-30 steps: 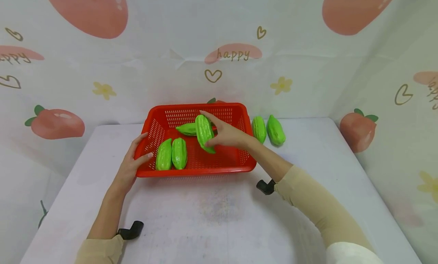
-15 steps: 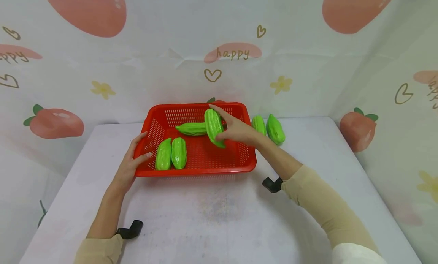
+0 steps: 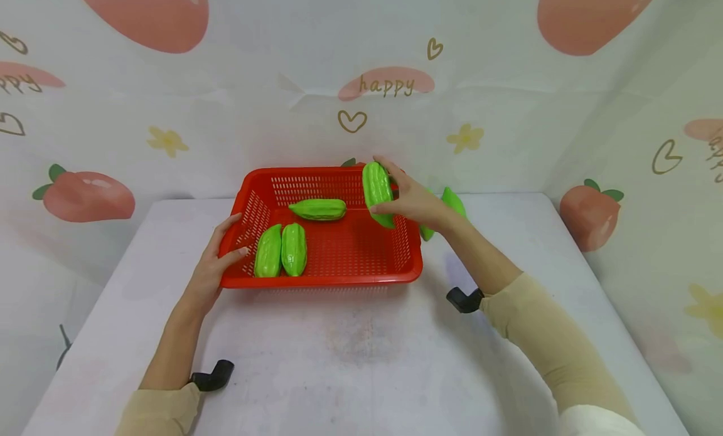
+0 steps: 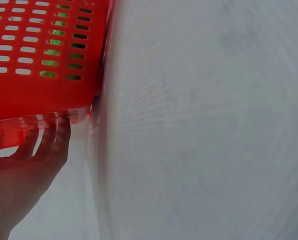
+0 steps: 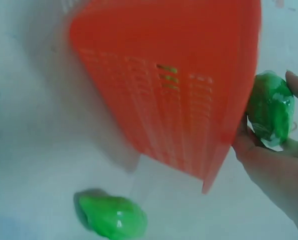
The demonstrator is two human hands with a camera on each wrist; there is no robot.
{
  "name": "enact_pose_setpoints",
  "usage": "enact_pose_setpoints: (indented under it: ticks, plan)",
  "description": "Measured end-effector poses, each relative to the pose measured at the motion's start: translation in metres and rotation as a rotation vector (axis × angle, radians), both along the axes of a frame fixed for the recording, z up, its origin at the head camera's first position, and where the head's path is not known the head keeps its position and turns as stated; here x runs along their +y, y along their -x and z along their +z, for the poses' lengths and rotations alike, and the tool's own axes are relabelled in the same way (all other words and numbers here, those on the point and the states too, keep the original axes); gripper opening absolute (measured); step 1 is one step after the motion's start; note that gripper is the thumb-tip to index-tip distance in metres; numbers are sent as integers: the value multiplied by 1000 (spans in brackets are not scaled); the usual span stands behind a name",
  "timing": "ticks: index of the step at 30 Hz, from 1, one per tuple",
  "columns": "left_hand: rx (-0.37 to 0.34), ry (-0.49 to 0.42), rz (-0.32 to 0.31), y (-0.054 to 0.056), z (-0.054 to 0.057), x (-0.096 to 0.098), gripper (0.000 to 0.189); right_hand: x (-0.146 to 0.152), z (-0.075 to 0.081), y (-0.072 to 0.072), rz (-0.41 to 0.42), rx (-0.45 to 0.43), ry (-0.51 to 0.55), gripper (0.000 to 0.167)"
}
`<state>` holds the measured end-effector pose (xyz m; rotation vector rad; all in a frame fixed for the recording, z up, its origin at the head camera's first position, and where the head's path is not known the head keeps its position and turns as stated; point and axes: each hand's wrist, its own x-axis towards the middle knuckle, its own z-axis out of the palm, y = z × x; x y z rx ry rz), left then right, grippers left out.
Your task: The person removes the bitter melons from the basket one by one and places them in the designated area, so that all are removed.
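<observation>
- Right hand [image 3: 418,201]: thumb and fingers round a glossy bright-green gourd with lengthwise ridges [image 3: 377,194], fingers spread only as wide as its body.
- Held gourd stands nearly upright, tilted a little, at the back right part of a red plastic basket with slotted walls [image 3: 322,281]; how high it is above the floor of the basket, I cannot tell.
- Left hand [image 3: 217,260]: at the left end of the basket, thumb over the rim, fingers against the outside, holding it.
- In the basket: one green gourd lying crosswise [image 3: 318,209] near the back wall; two side by side at the front left, an outer gourd [image 3: 268,252] and an inner gourd [image 3: 294,249].
- Right of the basket, on the white table [image 3: 339,342]: two more, a farther gourd [image 3: 454,201] and a nearer gourd [image 3: 427,233], both partly hidden by the right arm.
- Beige sleeves [image 3: 548,335] on both arms.
</observation>
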<state>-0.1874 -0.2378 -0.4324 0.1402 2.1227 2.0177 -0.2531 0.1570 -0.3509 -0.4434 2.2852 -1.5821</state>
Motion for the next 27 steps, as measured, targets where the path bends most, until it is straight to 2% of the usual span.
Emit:
enact_pose_setpoints:
  ticks: [6, 12, 17, 18, 27]
  plan:
    - [2, -4, 7, 0, 0, 0, 63, 15, 3, 0, -48, -8, -68, 99]
    - [1, 0, 11, 0, 0, 1, 63, 31, 7, -1, -71, -30, -67, 100]
    - [4, 5, 14, 0, 0, 1, 62, 45, 9, 4, -77, -39, -81, 100]
    - [5, 6, 15, 0, 0, 1, 62, 46, 13, 2, -75, -41, -85, 100]
    - [-3, 23, 11, 0, -1, 0, 62, 73, 9, 3, -94, -17, -141, 96]
